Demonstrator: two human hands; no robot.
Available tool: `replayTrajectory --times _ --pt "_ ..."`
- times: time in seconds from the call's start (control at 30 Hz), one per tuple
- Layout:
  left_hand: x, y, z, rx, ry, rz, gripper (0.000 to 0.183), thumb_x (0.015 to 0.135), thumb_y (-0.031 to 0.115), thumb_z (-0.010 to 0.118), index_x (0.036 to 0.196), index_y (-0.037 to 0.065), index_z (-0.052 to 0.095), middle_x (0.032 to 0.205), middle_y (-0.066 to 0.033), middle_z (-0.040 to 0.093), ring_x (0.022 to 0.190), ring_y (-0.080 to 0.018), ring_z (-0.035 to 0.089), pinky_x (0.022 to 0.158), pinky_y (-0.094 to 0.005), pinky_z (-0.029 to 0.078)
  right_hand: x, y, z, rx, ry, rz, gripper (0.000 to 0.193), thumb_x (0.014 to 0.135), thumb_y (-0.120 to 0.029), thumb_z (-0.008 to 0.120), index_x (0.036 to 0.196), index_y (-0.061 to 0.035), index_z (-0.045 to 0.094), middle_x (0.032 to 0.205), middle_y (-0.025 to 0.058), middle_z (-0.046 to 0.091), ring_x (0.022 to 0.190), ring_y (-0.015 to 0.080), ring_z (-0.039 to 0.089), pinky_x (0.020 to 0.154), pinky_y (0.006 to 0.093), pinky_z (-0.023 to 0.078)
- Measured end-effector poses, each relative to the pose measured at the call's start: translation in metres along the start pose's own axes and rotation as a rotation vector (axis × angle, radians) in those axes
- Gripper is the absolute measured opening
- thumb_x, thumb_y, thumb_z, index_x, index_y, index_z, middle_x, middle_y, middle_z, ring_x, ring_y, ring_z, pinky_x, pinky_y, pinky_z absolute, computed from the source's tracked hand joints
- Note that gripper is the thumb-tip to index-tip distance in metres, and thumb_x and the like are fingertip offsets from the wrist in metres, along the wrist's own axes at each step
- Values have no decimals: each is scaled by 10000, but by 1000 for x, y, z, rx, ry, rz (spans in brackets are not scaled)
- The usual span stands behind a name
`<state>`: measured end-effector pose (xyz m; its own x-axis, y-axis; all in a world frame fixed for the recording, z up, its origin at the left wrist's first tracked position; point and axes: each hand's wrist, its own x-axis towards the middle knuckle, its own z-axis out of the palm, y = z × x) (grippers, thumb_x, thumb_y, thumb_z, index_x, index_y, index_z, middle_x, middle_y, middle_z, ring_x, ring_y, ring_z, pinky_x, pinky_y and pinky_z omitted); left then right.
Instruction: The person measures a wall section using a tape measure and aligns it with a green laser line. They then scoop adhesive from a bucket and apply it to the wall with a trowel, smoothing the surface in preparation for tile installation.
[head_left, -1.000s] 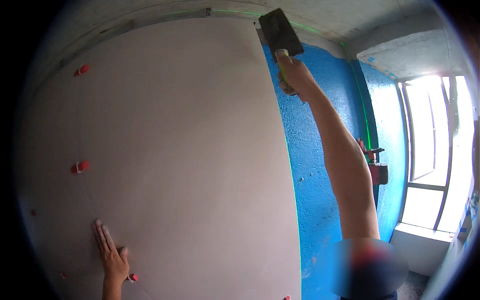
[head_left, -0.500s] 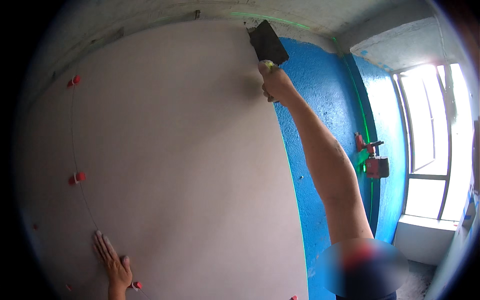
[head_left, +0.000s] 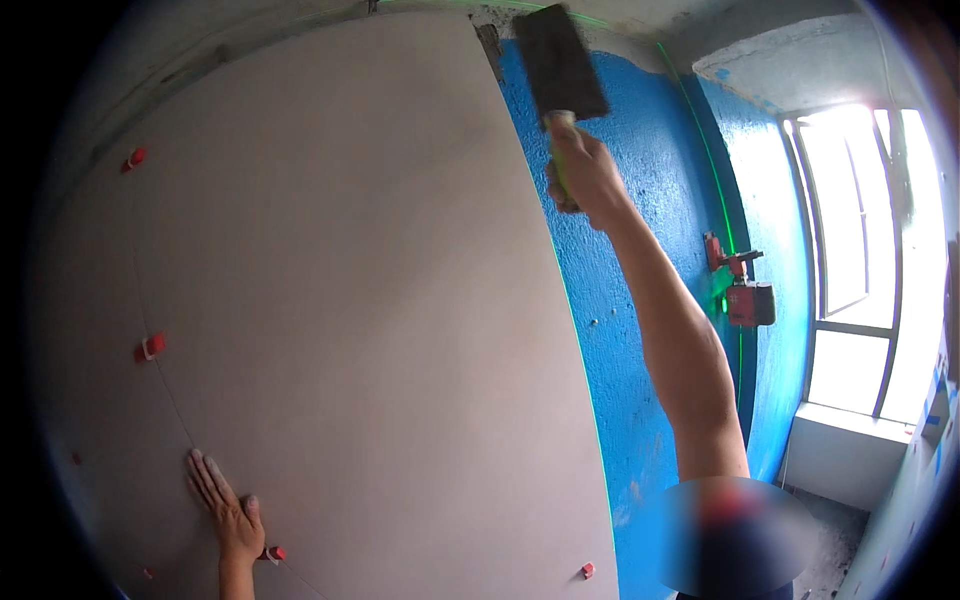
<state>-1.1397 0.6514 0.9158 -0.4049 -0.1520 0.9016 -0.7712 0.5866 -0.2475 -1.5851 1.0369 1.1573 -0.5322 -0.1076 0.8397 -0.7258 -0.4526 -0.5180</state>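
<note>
A large pale tile panel covers most of the wall on the left. My left hand lies flat against its lower part, fingers stretched along the seam beside a red leveling clip. High on the right, my right hand is closed around the yellow-green handle of a trowel. The trowel's wide, dark rectangular blade points up, in front of the blue wall and right of the panel's upper corner. Grey mortar shows at that corner's edge.
Several red leveling clips sit along the seams. A red laser level on a bracket throws green lines over the blue wall and the panel's right edge. A bright window stands at the far right, above a pale ledge.
My right hand has drawn the trowel rightward, away from the panel's top corner, uncovering mortar there. My left hand remains flat on the panel. The view has shifted slightly.
</note>
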Motion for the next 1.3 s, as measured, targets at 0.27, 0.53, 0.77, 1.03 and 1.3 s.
replayTrajectory --times 0.27,0.53,0.77,1.03,1.3 --pt "2 -1 4 23 30 46 807 984 547 186 1502 -55 42 1577 -250 40 1462 -415 40 1168 -549 23 -10 64 19 -416 43 59 569 983 -502 410 1109 37 540 793 197 662 614 287 677 508 348 539" --pt "1 5 2 32 25 30 801 983 532 204 1504 -53 34 1581 -244 28 1467 -402 28 1167 -547 10 -21 51 39 -398 -6 6 599 974 -514 413 1154 48 514 783 192 656 569 269 665 506 358 550" --pt "-3 -1 -3 79 -38 -18 810 978 546 186 1504 -46 18 1583 -238 3 1471 -384 10 1172 -544 -4 -47 51 23 -234 -149 172 566 980 -533 428 1127 4 527 656 87 586 481 157 573 466 311 501" --pt "0 1 3 -8 14 34 818 978 569 180 1509 -34 26 1584 -232 19 1469 -394 17 1167 -547 5 -47 26 -26 -11 131 -99 556 987 -582 353 915 -47 491 506 20 496 385 98 493 376 271 414" --pt "0 2 3 -32 58 30 792 985 529 211 1507 -44 49 1579 -245 46 1464 -409 40 1164 -550 22 -52 80 20 -337 -54 160 626 966 -560 421 1148 26 543 719 174 637 525 251 640 454 356 519"
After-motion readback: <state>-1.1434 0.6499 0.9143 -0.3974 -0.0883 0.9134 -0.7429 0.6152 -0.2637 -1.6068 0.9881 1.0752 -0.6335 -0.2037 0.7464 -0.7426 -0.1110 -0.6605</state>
